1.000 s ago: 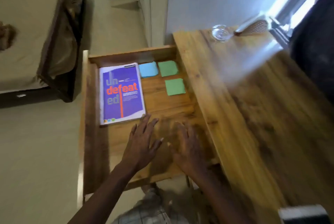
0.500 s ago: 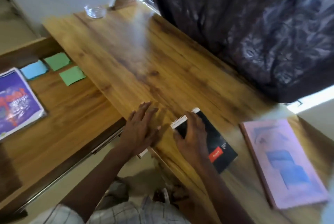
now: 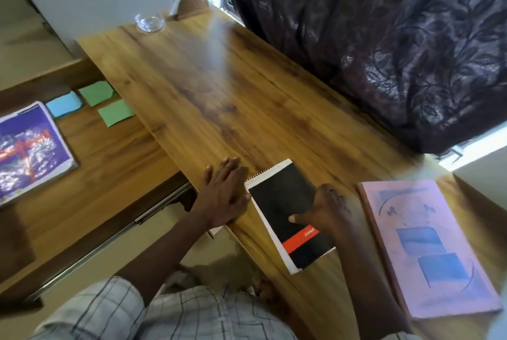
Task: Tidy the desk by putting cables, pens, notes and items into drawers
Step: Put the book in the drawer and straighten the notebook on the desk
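Your right hand [image 3: 326,210] grips the black notepad [image 3: 282,202] at its right edge: thumb flat on the cover just above the red band, the other fingers curled over the side. Your left hand [image 3: 223,194] lies flat on the desk [image 3: 219,92], fingers straight and together, its side touching the notepad's left edge near the spiral-bound top corner. The notepad lies slantwise on the desk top, close to the front edge.

Just right of the notepad, and apart from it, lies a pink book [image 3: 428,246]. Left of the notepad, past the desk edge, the drawer [image 3: 109,164] stands pulled open. Inside it a purple book [image 3: 30,147] sits farthest from the notepad, with a blue note [image 3: 64,103], a far green note [image 3: 97,92] and a near green note [image 3: 115,112] lying flat closer in. Well beyond the notepad, at the desk's far corner, stands a small glass dish [image 3: 149,21]. Beyond the notepad to the right, a dark curtain [image 3: 384,38] hangs along the desk's back edge.
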